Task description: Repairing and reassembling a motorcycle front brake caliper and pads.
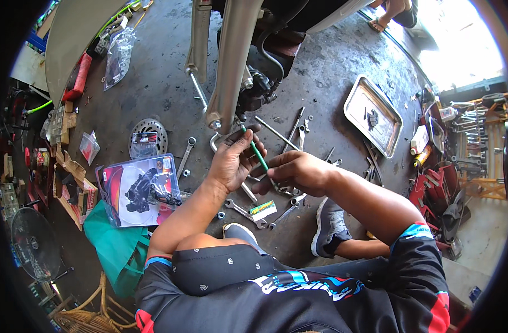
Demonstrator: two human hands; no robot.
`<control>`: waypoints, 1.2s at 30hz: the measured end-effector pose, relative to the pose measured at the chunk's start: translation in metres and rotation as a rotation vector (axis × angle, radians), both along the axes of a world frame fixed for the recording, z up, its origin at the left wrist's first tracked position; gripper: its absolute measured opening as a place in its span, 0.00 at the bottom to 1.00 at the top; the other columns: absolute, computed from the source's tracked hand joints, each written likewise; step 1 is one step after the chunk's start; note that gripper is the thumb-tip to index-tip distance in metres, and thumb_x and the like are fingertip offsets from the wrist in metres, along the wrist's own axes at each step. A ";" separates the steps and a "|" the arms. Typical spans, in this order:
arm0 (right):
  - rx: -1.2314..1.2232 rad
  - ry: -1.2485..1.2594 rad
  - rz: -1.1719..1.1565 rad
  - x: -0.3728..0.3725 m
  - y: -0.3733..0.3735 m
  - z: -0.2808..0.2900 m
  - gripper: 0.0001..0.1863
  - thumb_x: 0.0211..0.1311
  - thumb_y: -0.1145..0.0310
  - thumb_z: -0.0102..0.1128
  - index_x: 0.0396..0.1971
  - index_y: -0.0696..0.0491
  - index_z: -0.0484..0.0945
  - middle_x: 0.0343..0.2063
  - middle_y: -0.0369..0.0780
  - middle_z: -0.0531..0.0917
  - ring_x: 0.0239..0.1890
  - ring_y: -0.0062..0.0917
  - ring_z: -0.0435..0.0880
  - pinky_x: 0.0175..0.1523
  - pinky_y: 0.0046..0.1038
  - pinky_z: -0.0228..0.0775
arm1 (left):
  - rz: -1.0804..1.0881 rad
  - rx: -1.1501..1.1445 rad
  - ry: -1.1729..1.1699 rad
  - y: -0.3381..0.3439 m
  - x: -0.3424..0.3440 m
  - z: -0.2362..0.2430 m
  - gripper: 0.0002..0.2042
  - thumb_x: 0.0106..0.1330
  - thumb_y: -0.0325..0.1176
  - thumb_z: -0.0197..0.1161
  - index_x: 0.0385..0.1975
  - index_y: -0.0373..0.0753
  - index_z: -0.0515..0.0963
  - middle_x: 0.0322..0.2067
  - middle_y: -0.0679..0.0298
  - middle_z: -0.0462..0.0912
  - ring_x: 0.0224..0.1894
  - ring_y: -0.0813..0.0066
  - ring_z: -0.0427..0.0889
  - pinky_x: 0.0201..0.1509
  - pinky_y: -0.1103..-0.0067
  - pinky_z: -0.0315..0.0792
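A slim green rod-shaped tool [259, 154] slants between my two hands, its exact kind unclear. My left hand [234, 158] is closed round its upper part, thumb along it. At its lower end, the fingers of my right hand [299, 172] pinch it. The tool's upper end reaches the underside of a black brake caliper [256, 91], where the contact point is too small to make out. Just left of that stands the silver front fork leg [231, 66] of a motorcycle, close above my left hand.
Wrenches [240, 211] and a small green-and-yellow box [263, 210] lie below my hands. A metal tray [373, 116] holding small dark parts sits right. Left are a brake disc [161, 132], a packaged part [137, 191] and a green bag [116, 250]. Someone's foot [377, 25] shows top right.
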State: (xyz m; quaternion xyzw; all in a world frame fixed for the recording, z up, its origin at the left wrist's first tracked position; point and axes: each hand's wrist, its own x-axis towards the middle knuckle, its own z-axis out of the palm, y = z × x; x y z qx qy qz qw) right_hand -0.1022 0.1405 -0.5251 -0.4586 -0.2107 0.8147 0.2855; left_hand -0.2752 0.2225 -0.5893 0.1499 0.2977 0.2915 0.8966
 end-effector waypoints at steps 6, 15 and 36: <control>0.086 -0.566 0.160 -0.005 0.012 0.011 0.15 0.52 0.65 0.73 0.30 0.62 0.82 0.28 0.43 0.86 0.32 0.25 0.84 0.45 0.24 0.71 | 0.013 0.013 0.106 -0.003 0.000 -0.008 0.10 0.63 0.36 0.68 0.39 0.39 0.78 0.31 0.69 0.80 0.35 0.75 0.82 0.42 0.74 0.79; -0.068 0.018 0.136 0.005 0.018 0.007 0.18 0.65 0.71 0.58 0.52 0.65 0.74 0.42 0.47 0.84 0.44 0.28 0.86 0.50 0.27 0.77 | 0.023 0.115 -0.005 -0.001 -0.005 -0.002 0.15 0.69 0.27 0.58 0.54 0.30 0.73 0.46 0.54 0.82 0.50 0.61 0.82 0.60 0.67 0.75; 0.307 -1.203 0.818 0.007 -0.053 -0.142 0.28 0.48 0.52 0.73 0.41 0.58 0.78 0.34 0.50 0.85 0.41 0.45 0.84 0.47 0.40 0.76 | -0.085 0.774 0.893 -0.028 -0.008 -0.139 0.12 0.69 0.39 0.56 0.33 0.36 0.79 0.25 0.66 0.82 0.28 0.79 0.80 0.33 0.81 0.72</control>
